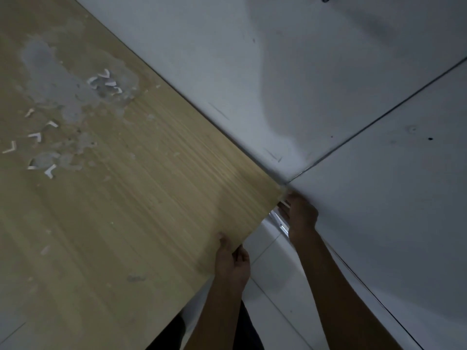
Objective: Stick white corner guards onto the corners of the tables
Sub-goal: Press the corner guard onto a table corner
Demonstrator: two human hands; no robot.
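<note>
Both hands work at the near right corner of the wooden table [126, 210]. Left hand [233, 261] grips the table's near edge, thumb lying on top of the wood, fingers curled under the edge. Right hand [300, 215] reaches in just below the corner itself, fingers pointing at it; something thin and pale [283, 204] shows at the fingertips against the edge, too blurred to say what it is or whether the fingers pinch it, so that hand's grip cannot be told. Three tabletops meet at this corner: one wooden, two white tables [278, 72] [391, 210], the white pair touching along a dark seam. Loose white corner guards [106, 82] lie on the wood toward its far left side, well apart from the hands: roughly three or four in a cluster on a grey worn patch [55, 79], and about six more scattered nearer the left edge [35, 136]; exact count unclear from blur. Pale floor tiles [273, 286] show between the forearms. No containers in view.
</note>
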